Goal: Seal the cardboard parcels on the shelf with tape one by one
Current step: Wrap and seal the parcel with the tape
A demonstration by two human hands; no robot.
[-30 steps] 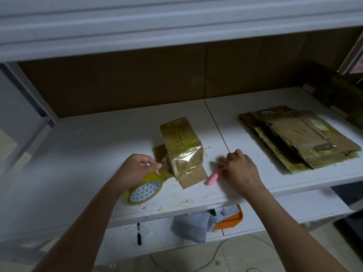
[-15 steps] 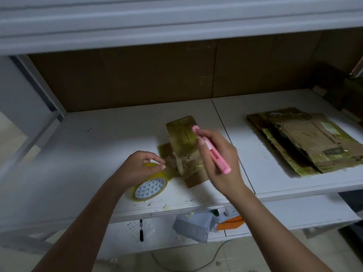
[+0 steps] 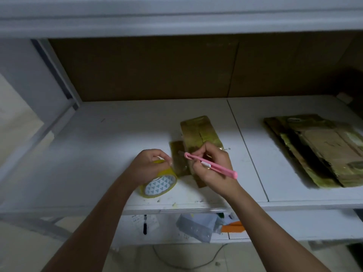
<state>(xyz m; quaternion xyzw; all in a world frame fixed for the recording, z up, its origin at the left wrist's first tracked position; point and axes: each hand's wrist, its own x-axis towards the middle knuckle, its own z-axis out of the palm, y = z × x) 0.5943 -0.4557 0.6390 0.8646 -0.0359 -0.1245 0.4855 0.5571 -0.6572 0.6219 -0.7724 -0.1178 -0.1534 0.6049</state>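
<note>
My left hand point(image 3: 151, 165) grips the yellow-rimmed roll of clear tape point(image 3: 159, 185) near the white shelf's point(image 3: 110, 134) front edge, while my right hand point(image 3: 211, 167), which has brought the slim pink plastic cutter point(image 3: 211, 165) down, pinches it ready to cut, blade tip at the taut strip just left of the small tape-wrapped cardboard parcel point(image 3: 200, 132) lying right behind my fingers.

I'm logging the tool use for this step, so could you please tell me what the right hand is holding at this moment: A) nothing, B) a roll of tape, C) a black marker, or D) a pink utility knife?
D: the right hand grips the pink utility knife, its tip pointing toward the tape strip beside the parcel, while the left hand holds the tape roll.
</note>
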